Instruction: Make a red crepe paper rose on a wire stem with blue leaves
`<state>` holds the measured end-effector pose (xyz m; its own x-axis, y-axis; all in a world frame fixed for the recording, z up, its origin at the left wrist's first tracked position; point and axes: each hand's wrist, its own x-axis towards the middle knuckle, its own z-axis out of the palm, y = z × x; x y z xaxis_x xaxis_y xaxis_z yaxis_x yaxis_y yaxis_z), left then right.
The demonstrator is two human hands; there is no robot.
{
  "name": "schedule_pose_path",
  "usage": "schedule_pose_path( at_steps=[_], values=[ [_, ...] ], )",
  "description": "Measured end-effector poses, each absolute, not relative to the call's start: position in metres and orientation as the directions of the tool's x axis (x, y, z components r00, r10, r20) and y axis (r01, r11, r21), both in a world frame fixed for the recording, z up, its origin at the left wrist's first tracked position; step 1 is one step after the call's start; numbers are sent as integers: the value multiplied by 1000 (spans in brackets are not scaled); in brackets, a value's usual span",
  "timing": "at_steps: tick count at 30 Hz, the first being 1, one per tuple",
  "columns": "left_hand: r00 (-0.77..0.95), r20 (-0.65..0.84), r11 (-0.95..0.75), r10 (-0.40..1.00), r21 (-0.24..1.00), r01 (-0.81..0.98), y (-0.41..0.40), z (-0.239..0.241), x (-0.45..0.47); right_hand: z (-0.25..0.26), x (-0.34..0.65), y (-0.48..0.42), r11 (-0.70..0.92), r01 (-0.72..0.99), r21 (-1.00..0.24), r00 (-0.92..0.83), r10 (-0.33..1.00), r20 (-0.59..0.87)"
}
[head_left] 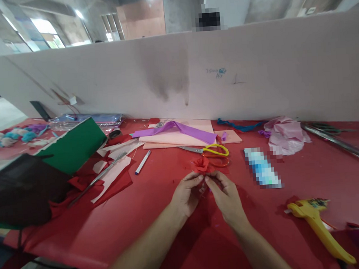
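A red paper flower (201,164) is held up over the red table in front of me, its petals facing away. My left hand (188,191) pinches its base from the left side. From the right, my right hand (225,192) pinches the same base, the fingertips of both hands nearly meeting. Just beyond the flower lie scissors (216,150) with yellow handles, blades pointing left. A white marker pen (143,162) with a blue end rests to the left of the hands.
Peach paper sheets (158,144) with a purple strip (179,128) lie at the back. A yellow glue gun (319,225) sits at right, near crumpled pink paper (285,133). Paper scraps (114,172), a green board (75,146) and a dark bag (23,190) are left. A white partition (102,82) stands behind.
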<state>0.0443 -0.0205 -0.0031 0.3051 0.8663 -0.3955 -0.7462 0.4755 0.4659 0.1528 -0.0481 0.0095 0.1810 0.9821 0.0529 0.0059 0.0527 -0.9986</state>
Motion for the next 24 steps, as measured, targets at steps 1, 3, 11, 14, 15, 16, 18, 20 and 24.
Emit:
schedule_pose_path(
  at_steps=[1, 3, 11, 14, 15, 16, 18, 20, 24],
  values=[
    [297, -402, 473, 866, 466, -748, -21, -2, 44, 10, 152, -48, 59, -6, -998, 177, 983, 57],
    [282, -403, 464, 870, 479, -745, -21, -1, 44, 9, 152, -48, 63, -31, -998, 170, 984, 57],
    [272, -335, 424, 902, 572, -702, -21, 3, 43, 9, 153, -44, 45, -77, -996, 218, 976, 27],
    [200, -312, 358, 929, 620, -698, -21, 4, 42, 9, 152, -46, 53, 0, -999, 242, 969, 51],
    [173, -298, 331, 939, 641, -693, -20, 5, 42, 9, 152, -46, 60, 24, -998, 245, 967, 64],
    [149, -284, 306, 947, 660, -685, -20, 5, 42, 9, 152, -47, 67, 48, -997, 242, 967, 76],
    [116, -264, 272, 957, 688, -673, -19, 6, 41, 8, 152, -47, 75, 88, -993, 232, 968, 94],
    [111, -244, 254, 963, 700, -667, -19, 6, 42, 8, 151, -48, 75, 111, -991, 218, 971, 98],
    [135, -198, 235, 971, 687, -687, -20, 8, 42, 9, 150, -50, 104, 136, -985, 207, 970, 131]
  ],
)
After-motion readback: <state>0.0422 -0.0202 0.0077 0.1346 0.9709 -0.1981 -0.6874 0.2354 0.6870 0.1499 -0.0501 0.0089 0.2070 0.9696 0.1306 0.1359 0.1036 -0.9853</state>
